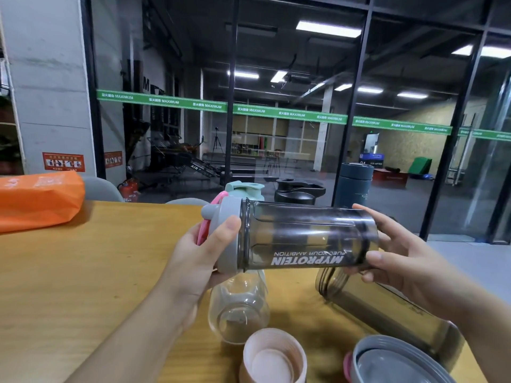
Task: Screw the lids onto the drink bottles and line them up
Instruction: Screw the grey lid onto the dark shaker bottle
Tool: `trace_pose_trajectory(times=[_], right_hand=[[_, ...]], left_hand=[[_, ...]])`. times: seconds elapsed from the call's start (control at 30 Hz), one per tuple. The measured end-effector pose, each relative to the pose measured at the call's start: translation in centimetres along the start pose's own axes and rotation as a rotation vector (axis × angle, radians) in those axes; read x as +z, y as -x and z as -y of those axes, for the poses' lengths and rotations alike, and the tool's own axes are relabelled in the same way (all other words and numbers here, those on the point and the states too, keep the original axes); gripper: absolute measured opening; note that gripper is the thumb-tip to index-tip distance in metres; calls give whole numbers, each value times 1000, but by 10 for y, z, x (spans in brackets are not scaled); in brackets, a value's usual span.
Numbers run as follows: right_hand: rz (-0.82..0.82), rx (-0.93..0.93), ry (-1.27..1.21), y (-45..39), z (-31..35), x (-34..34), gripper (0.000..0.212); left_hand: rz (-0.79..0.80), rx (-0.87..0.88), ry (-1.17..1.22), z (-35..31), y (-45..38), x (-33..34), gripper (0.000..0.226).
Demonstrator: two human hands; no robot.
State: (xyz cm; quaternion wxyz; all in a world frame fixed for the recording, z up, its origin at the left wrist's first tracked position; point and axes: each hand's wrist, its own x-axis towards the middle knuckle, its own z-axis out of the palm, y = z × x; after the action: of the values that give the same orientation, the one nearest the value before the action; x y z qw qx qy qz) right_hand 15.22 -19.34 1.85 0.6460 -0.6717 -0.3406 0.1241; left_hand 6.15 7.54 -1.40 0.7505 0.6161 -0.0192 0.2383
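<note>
my left hand [193, 261] grips the grey lid [228, 233], right hand [398, 261] holds the base; smoky bottle [307, 233] lies level, lid pointing left.

- Left hand [206, 261] was bare: no glove, ring or watch showed.
- Left forearm [132, 327] entered from lower left of frame, bare, no sleeve visible.
- Right hand [401, 261] was bare too, nails short.
- Right forearm [478, 322] ran off lower right edge, sleeveless where visible.
</note>
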Motion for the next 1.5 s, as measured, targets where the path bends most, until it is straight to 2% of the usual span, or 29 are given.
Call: trace_pose_trajectory(times=[0.23,0.33,0.43,0.53,0.67,0.73,0.83,1.0,1.03,1.1,1.2,1.3,1.5], right_hand=[[-146,-18,50,-5,-5,-1,108],[-181,-23,129,-4,-6,-2,107],[-170,-19,201,-6,-6,0,93],[-153,17,246,-10,-10,1,76],[-166,104,327,-10,-13,-3,100],[-160,172,313,-8,-11,-1,95],[-159,180,336,-8,-11,0,94],[-99,146,457,-2,-13,-3,128],[-95,128,442,-4,-12,-1,129],[-90,72,336,-8,-10,6,112],[-64,-22,210,-4,-3,13,68],[-52,-108,289,0,-2,10,78],[-40,-166,233,-2,0,9,92]], left_hand=[[23,13,-7,-3,0,0,55],[29,27,-21,-3,-1,-1,64],[55,43,-36,-2,-1,-1,70],[94,76,-22,-2,0,-1,54],[126,87,-7,0,0,0,62],[150,104,-3,0,1,1,69],[174,115,-7,0,2,0,78],[130,100,4,0,1,0,64],[122,98,4,0,1,0,62],[96,86,7,0,2,0,57],[51,60,22,1,2,-1,49],[16,48,6,1,1,-2,53],[-1,47,-1,0,0,-3,47]])
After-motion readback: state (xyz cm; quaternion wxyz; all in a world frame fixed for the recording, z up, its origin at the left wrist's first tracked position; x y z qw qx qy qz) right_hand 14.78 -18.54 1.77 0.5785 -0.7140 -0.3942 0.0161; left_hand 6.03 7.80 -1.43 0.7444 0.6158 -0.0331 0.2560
